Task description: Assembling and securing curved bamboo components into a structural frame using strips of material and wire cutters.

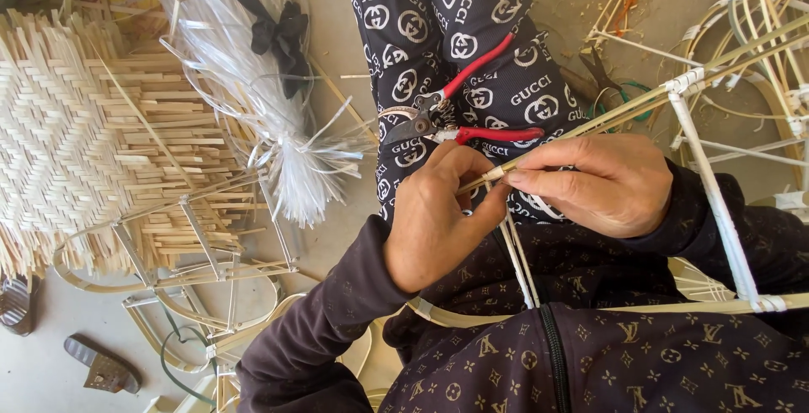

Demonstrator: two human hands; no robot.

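The left hand point(438, 215) and the right hand point(602, 184) meet over the person's lap, both pinched tight on a thin pale bamboo strip point(581, 129) that runs from the fingers up and to the right. The left thumb and fingers clamp the strip's near end, where a narrow white plastic binding band point(516, 249) wraps it and trails down toward the body. The right fingertips press on the same wrapped spot from the right side (the two hands touch there).

The strip belongs to a pale bamboo frame with white-taped joints point(712, 190), which spreads right and near across the knee. Just beyond the hands, on the dark patterned trouser leg point(472, 50), lie red-handled metal pruning shears point(455, 114), jaws pointing left. Farther left a bundle of clear white plastic strips tied with a black cloth point(270, 84) lies on the floor, beside a woven pale bamboo mat point(93, 143). Near left sits another bent bamboo frame point(202, 286), with a brown sandal point(101, 367) beyond it.
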